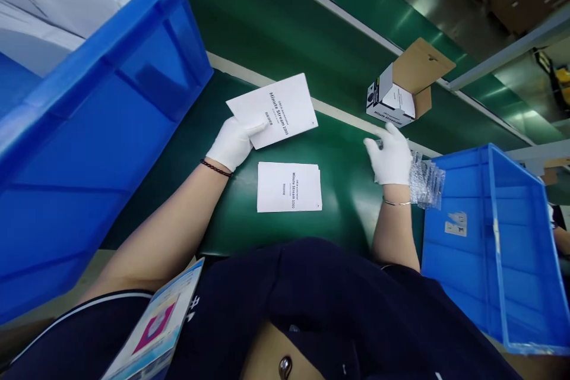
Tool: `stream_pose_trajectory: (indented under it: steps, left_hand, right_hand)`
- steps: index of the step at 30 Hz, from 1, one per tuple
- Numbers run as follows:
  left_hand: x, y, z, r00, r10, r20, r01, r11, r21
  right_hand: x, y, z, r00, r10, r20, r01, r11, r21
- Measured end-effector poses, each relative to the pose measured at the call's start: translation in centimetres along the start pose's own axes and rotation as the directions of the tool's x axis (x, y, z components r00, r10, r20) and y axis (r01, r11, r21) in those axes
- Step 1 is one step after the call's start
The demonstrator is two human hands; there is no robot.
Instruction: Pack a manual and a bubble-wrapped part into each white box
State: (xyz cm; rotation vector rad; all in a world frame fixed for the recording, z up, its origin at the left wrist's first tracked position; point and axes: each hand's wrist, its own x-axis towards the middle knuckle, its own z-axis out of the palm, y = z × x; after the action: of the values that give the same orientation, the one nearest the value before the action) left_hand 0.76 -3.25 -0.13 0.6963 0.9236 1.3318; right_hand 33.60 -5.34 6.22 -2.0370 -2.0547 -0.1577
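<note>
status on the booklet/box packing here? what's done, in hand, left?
Done: the small box stands on the green belt with its flap open, something white showing inside. In hand: the left hand holds one white booklet; the right hand grips a bubble-wrapped item beside the blue bin. Left: neither is in the box yet; a second booklet stack lies untouched.

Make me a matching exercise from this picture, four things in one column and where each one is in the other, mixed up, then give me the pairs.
Things:
1. booklet
2. stack of booklets
3. open carton
4. bubble-wrap packets

Places:
A. flat on the green surface between the hands
B. beside the right hand, against a blue crate
C. held in the left hand
D. beyond the right hand, flap up

Pairs: 1-C, 2-A, 3-D, 4-B
</note>
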Motion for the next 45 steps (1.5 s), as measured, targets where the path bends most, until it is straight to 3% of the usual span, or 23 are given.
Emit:
stream_pose_trajectory:
  steps: [2,5,10,14,17,20,22,26,29,33,36,42,45]
  left_hand:
    - [0.2,0.1,0.0,1.000,0.021,0.016,-0.020,0.999,-0.050]
    - [0.3,0.0,0.1,0.999,0.018,0.029,-0.016,0.998,-0.059]
    - [0.3,-0.5,-0.2,1.000,0.021,0.016,-0.020,0.999,-0.035]
    - [0.7,-0.8,-0.7,0.999,0.029,0.037,-0.027,0.999,-0.040]
    - [0.9,-0.9,-0.9,0.998,0.021,0.057,-0.019,0.999,-0.049]
    - [1.0,-1.1,-1.1,0.998,0.025,0.055,-0.022,0.999,-0.047]
    - [1.1,-1.4,-1.2,0.999,0.018,0.048,-0.015,0.998,-0.055]
    - [1.3,-1.5,-1.3,1.000,0.017,-0.003,-0.018,0.994,-0.109]
    - [0.8,-0.2,-0.9,0.996,0.074,-0.040,-0.078,0.992,-0.100]
    - [0.2,1.2,-0.2,0.994,0.111,-0.011,-0.112,0.993,-0.042]
    - [0.6,0.7,-0.5,1.000,0.028,-0.010,-0.029,0.985,-0.172]
    - [1.2,-0.4,-1.3,0.999,0.018,-0.042,-0.025,0.986,-0.165]
    - [1.1,-0.2,-1.3,0.999,0.027,-0.040,-0.034,0.982,-0.184]
  right_hand:
    - [-0.5,3.7,-0.4,0.977,0.211,-0.025,-0.213,0.973,-0.091]
    - [-1.7,5.9,0.1,0.956,0.293,-0.016,-0.290,0.936,-0.201]
    - [-2.3,4.6,1.6,0.969,0.249,-0.012,-0.247,0.951,-0.185]
    - [-1.7,3.9,1.8,0.940,0.337,0.063,-0.341,0.937,0.081]
    - [-1.0,2.9,1.9,0.900,0.404,0.165,-0.435,0.806,0.401]
    - [-0.2,1.1,2.5,0.944,0.172,0.283,-0.328,0.599,0.731]
    - [0.3,-0.3,3.3,0.944,0.000,0.330,-0.296,0.444,0.846]
    - [1.2,-2.6,5.7,0.908,-0.122,0.400,-0.342,0.332,0.879]
    - [1.5,-3.6,7.3,0.931,-0.131,0.341,-0.307,0.222,0.925]
    - [1.9,-3.2,8.7,0.947,-0.078,0.312,-0.305,0.089,0.948]
    - [2.2,-2.3,9.3,0.936,0.017,0.353,-0.353,0.022,0.935]
    - [2.1,-2.5,9.6,0.931,0.067,0.358,-0.360,0.025,0.933]
    - [1.9,-3.3,9.4,0.902,0.108,0.418,-0.412,-0.070,0.908]
